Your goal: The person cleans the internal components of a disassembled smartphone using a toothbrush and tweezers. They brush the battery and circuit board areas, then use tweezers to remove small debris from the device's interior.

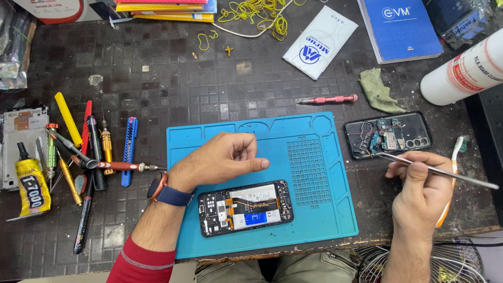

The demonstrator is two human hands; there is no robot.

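Holding tweezers [435, 170], two hands [222, 157] flank perhaps two opened phones [245, 208].

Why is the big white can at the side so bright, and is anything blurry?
In the head view, the white can catches strong light and looks washed out; the opened phone on the blue mat is sharp; the right hand and its tweezers are sharp too.

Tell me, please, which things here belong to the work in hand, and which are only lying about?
In use:
- right hand holding metal tweezers
- left hand, loosely curled above the opened phone
- blue work mat
- second opened phone

Lying about:
- red screwdriver
- glue tube
- white spray can
- yellow rubber bands
- blue booklet
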